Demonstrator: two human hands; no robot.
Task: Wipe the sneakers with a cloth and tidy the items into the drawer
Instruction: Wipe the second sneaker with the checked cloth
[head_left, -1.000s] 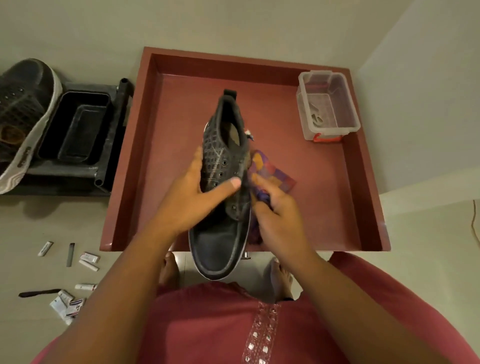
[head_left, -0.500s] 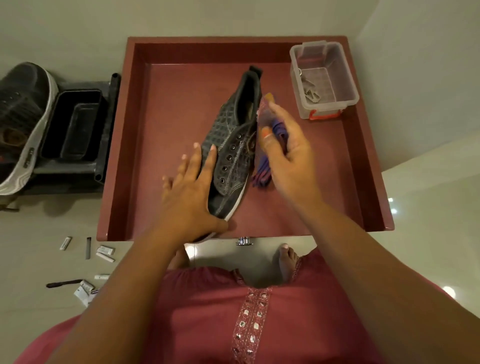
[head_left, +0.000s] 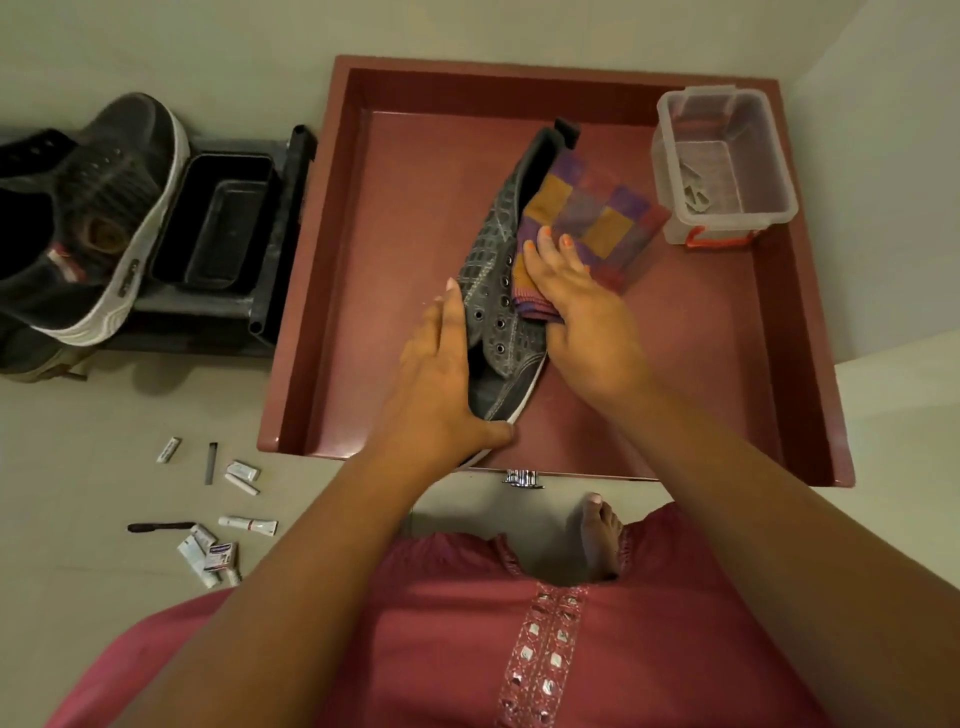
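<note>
Two dark sneakers — one in the drawer, one outside to its left; one checked cloth; one clear plastic box; one black tray; two hands — left, right; several small tubes on the floor, number unclear.

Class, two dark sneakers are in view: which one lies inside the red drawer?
The grey laced sneaker between both hands lies in the red wooden drawer; the black white-soled sneaker rests outside, on the black rack at left.
</note>
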